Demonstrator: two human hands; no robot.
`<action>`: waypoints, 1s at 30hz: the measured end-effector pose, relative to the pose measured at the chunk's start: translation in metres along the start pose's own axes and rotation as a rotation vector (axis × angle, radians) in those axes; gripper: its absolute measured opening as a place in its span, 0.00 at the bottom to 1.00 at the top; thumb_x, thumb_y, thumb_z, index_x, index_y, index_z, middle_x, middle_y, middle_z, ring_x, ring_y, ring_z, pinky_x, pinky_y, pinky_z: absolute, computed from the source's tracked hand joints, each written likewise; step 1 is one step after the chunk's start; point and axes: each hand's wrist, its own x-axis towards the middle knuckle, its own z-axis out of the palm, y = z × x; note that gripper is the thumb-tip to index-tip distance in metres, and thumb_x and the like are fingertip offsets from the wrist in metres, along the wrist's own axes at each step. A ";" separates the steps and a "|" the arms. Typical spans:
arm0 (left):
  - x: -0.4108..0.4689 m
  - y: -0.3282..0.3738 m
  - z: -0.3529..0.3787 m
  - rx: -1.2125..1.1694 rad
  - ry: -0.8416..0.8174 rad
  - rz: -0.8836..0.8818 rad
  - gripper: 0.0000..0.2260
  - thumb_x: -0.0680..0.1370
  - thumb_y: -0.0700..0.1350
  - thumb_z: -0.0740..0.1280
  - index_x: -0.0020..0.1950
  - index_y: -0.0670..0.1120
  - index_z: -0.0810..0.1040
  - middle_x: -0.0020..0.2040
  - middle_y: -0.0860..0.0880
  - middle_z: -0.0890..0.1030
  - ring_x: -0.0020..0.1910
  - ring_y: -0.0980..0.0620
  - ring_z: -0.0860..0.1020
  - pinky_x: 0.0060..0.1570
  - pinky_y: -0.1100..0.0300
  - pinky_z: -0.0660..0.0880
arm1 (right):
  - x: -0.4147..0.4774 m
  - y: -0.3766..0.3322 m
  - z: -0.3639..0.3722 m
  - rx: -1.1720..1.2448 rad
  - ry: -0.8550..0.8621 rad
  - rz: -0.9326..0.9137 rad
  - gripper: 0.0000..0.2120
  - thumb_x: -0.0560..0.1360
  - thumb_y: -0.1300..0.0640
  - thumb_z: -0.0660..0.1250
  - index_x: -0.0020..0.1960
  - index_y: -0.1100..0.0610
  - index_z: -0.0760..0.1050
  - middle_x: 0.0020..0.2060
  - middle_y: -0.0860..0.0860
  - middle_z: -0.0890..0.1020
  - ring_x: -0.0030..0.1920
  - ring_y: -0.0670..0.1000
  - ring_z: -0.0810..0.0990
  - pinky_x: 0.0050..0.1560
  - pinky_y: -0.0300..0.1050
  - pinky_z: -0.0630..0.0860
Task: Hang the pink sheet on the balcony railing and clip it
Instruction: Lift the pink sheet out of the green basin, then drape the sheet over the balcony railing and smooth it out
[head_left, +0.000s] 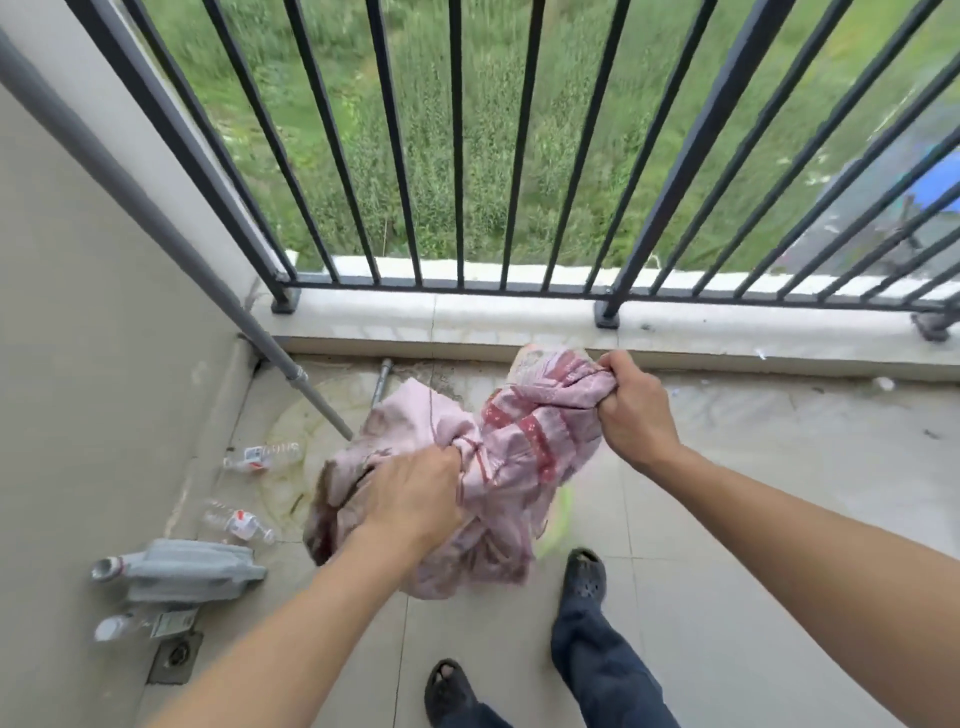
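Sheet (524, 452) is bunched and in the air above the floor (753, 493), just short of the railing (457, 156) and not on it yet. Left hand (415, 499) grips the low wad, right hand (636, 410) a higher fold, fingers (615, 374) curled tight into cloth. Hands are spread, probably hunting an edge to open it out. Top rail is out of view. No clips visible.

Along the floor's left edge: bottles (260, 457), grey jug (192, 571), drain (176, 652). A slanted pipe (156, 228) crosses the left corner and could snag the cloth. Something green and blurred sits under the sheet.
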 end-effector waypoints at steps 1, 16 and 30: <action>-0.003 0.001 -0.022 0.009 0.073 0.014 0.10 0.73 0.49 0.66 0.52 0.48 0.75 0.50 0.48 0.80 0.48 0.41 0.80 0.44 0.50 0.76 | -0.006 -0.014 -0.019 0.030 0.040 0.008 0.11 0.73 0.65 0.58 0.52 0.54 0.74 0.42 0.58 0.81 0.41 0.58 0.75 0.40 0.48 0.69; -0.087 0.066 -0.325 -0.234 0.826 0.233 0.16 0.69 0.40 0.77 0.52 0.38 0.77 0.38 0.44 0.81 0.32 0.48 0.74 0.36 0.54 0.77 | -0.067 -0.166 -0.288 0.337 0.440 -0.376 0.02 0.77 0.58 0.62 0.49 0.54 0.72 0.35 0.46 0.78 0.34 0.47 0.75 0.32 0.33 0.68; -0.143 0.097 -0.517 -0.134 1.257 0.103 0.14 0.71 0.35 0.69 0.56 0.39 0.78 0.40 0.38 0.82 0.37 0.38 0.79 0.34 0.57 0.66 | -0.096 -0.239 -0.405 0.288 0.390 -0.439 0.14 0.64 0.48 0.61 0.28 0.58 0.72 0.24 0.53 0.75 0.29 0.56 0.74 0.28 0.47 0.66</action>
